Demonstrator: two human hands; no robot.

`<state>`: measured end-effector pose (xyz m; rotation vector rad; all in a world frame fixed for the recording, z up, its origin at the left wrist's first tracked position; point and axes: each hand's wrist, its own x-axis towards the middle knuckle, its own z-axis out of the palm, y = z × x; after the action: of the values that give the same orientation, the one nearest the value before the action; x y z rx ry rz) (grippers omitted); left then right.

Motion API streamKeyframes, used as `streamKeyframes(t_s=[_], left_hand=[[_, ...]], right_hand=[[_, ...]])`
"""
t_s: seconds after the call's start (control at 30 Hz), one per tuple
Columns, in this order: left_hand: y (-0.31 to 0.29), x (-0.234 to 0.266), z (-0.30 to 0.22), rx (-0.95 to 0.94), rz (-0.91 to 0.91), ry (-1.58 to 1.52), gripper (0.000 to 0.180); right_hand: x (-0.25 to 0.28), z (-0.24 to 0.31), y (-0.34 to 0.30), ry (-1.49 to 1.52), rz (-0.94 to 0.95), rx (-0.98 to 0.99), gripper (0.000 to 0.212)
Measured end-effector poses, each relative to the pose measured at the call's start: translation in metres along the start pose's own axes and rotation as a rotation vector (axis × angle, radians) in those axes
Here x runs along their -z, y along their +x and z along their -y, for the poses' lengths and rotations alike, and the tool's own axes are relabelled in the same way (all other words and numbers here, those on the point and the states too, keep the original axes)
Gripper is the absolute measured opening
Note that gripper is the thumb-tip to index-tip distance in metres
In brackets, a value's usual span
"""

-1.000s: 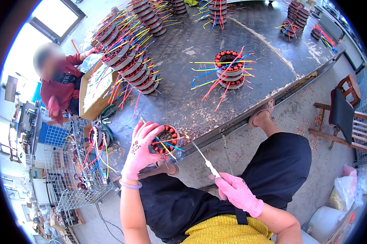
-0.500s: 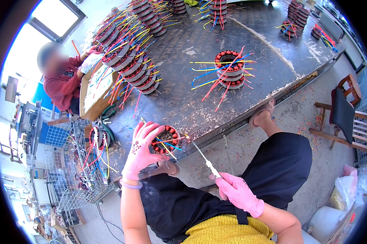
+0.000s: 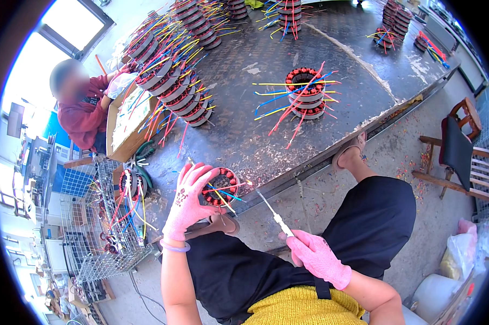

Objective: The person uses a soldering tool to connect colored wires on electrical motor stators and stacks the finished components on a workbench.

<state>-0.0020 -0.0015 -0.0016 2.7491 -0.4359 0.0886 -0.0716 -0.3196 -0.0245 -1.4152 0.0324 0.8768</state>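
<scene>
My left hand [image 3: 187, 203], in a pink glove, is closed around the side of a ring-shaped motor stator [image 3: 235, 179] with red windings. Red, yellow and blue wires stick out of the stator toward the right. In my right hand [image 3: 319, 258], also gloved in pink, is a soldering iron [image 3: 279, 219], gripped by its white handle. Its thin metal shaft points up and left. A small bright glow shows where the tip meets or nearly meets the end of a red wire; actual contact I cannot tell.
Two stacked stators [image 3: 308, 97] with splayed wires stand on the dark worktable [image 3: 233, 108]. Taller stator stacks [image 3: 179, 92] lean at the left, beside a cardboard box [image 3: 120, 127] and a co-worker [image 3: 85, 116]. A wire basket [image 3: 101, 238] hangs low left; a chair [image 3: 455, 149] stands right.
Both my hands, the stator and the soldering iron stay almost where they were. The co-worker's arms have shifted slightly.
</scene>
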Motion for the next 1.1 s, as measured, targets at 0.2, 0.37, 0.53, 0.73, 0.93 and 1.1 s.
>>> streamKeyframes(t_s=[0.2, 0.37, 0.53, 0.73, 0.93, 1.1], left_hand=[[-0.001, -0.001, 0.002, -0.003, -0.006, -0.002, 0.090], [0.000, -0.001, 0.003, -0.003, -0.002, 0.001, 0.090], [-0.001, -0.001, 0.001, 0.004, -0.002, -0.001, 0.090], [0.006, 0.001, 0.000, -0.069, -0.021, -0.069, 0.083], [0.008, -0.003, -0.001, -0.077, -0.092, -0.127, 0.083], [0.013, 0.040, -0.051, -0.136, -0.144, -0.161, 0.089]], right_hand=[[-0.001, 0.011, -0.002, -0.021, 0.004, -0.017, 0.038], [-0.001, 0.001, 0.000, 0.028, 0.006, 0.003, 0.038], [-0.001, -0.003, 0.000, 0.054, 0.004, -0.006, 0.038], [0.001, 0.006, -0.009, 0.103, -0.028, -0.035, 0.037], [0.015, -0.004, -0.022, 0.155, -0.049, 0.132, 0.036], [0.039, 0.011, -0.046, 0.310, -0.151, 0.098, 0.033]])
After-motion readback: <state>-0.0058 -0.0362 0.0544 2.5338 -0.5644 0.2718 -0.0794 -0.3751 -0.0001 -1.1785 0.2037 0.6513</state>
